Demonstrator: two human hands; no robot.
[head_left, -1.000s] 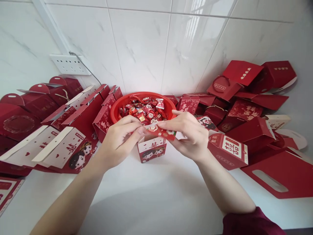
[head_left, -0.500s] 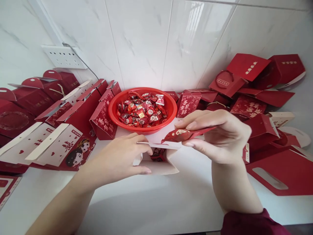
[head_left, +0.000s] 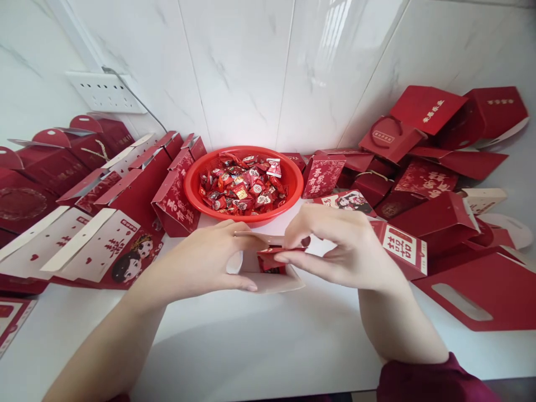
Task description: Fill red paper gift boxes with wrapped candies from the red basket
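Observation:
My left hand (head_left: 209, 258) grips the rim of a small paper gift box (head_left: 274, 283), whose white inside faces up through its open top. Between the thumb and fingers of my right hand (head_left: 335, 245) is a red wrapped candy (head_left: 270, 251), held at the box's mouth. Some red wrapping shows down inside the box, partly hidden by that candy. Behind both hands stands a red plastic basket (head_left: 190, 195) heaped with wrapped candies (head_left: 243, 190).
Folded red and white gift boxes (head_left: 87, 245) stand in rows on the left. Many red boxes (head_left: 435, 218) lie piled on the right. A tiled wall (head_left: 243, 72) with a power strip (head_left: 104, 92) rises behind the white table (head_left: 234, 352).
My right hand has moved left and down, bringing the candy from beside the box into its opening. My left hand stays on the box.

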